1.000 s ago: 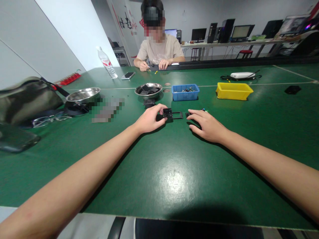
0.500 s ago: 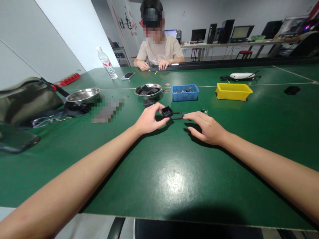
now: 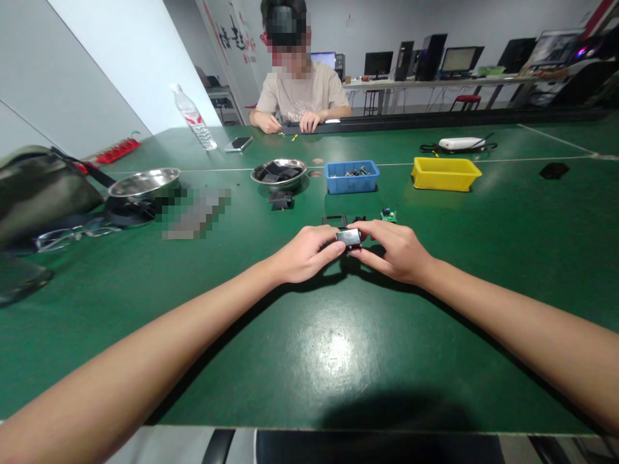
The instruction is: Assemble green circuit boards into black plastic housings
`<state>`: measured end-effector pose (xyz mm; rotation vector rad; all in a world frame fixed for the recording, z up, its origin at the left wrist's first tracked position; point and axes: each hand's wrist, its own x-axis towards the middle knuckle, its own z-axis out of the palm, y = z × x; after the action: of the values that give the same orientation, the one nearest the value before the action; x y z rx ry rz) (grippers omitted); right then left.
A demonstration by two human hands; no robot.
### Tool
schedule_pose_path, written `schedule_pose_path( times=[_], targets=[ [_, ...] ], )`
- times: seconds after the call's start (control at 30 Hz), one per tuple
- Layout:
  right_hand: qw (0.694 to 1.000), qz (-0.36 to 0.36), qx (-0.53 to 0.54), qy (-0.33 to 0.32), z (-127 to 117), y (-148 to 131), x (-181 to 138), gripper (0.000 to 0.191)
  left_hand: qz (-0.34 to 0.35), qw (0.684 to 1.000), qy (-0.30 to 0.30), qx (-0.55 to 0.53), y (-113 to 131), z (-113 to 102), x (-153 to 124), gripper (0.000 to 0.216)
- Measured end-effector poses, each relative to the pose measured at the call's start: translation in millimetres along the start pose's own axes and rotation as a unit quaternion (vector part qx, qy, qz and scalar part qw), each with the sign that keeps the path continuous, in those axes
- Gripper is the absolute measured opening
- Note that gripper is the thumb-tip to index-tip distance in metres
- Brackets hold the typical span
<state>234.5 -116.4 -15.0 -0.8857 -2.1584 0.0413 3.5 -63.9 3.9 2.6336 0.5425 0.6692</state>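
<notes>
Both of my hands meet over the middle of the green table (image 3: pixel 338 341). My left hand (image 3: pixel 305 253) and my right hand (image 3: pixel 393 248) pinch a small black box-shaped part (image 3: pixel 349 237) between their fingertips, just above the table. Right behind the hands a thin black rectangular frame (image 3: pixel 338 220) lies flat. A small green circuit board (image 3: pixel 387 214) sits beside it, to the right.
Further back stand a steel bowl of black parts (image 3: pixel 279 173), a blue bin (image 3: pixel 351 177) and a yellow bin (image 3: pixel 445 174). Another steel bowl (image 3: pixel 144 183), glasses (image 3: pixel 72 235) and a bag (image 3: pixel 39 190) lie at left. A person sits across the table, hands on the far edge.
My left hand lifted the black part off the table and drew it nearer. My right hand came in from the right and now grips it too. The view shifted slightly.
</notes>
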Motion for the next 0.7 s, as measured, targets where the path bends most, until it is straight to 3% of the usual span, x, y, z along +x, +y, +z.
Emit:
schedule_pose_path(
  times=[0.1,0.23,0.37,0.5,0.7],
  targets=[
    [0.995,0.079,0.054,-0.001,1.6,-3.7,-1.1,0.044,-0.018,1.0,-0.002,-0.015,-2.7,0.0,-1.0,0.057],
    [0.976,0.151,0.154,0.022,6.9,-5.3,-0.1,0.034,-0.033,0.999,0.037,-0.007,-3.5,0.7,-3.0,0.044],
    [0.944,0.208,0.256,0.02,10.1,-5.1,1.4,0.032,-0.019,0.997,0.061,0.041,-2.5,1.0,-4.3,0.052],
    [0.943,0.198,0.268,0.016,8.4,-5.3,1.3,0.04,0.004,0.994,0.073,0.079,-2.1,-0.4,-4.1,0.038],
    [0.958,0.172,0.23,0.006,6.6,-5.2,0.3,0.043,0.02,0.991,0.077,0.106,-1.7,-2.5,-4.2,0.038]
  ],
)
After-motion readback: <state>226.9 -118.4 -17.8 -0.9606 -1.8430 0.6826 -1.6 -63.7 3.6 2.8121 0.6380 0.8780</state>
